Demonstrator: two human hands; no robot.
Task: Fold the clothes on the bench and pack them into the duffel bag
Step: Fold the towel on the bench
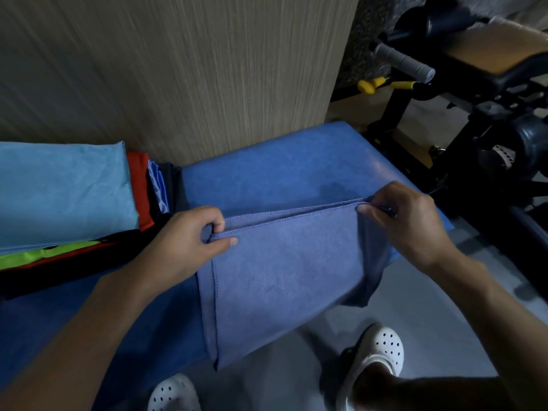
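Towel: one purple-blue microfibre towel (284, 262), folded double, lay on the blue padded table (267, 173), its near part hanging over the front edge.
Left grip (192, 235): closed, thumb and fingers pinching the towel's far left corner.
Right grip (406, 221): closed, pinching the far right corner.
Pile: one stack of folded clothes (59, 191) sat left of the towel.
Shoes: two white perforated clogs (382, 348) stood on the floor.

The towel (284, 262) is plain periwinkle blue with stitched hems of the same shade; the bench (281, 161) is a deeper royal blue. The folded cloth (65, 191) is pale sky blue, the garment edges red (139, 185), black (175, 185) and neon green (44, 255). The clogs (382, 348) are white, dotted with dark holes. The wall panel (178, 69) is beige with fine vertical streaks
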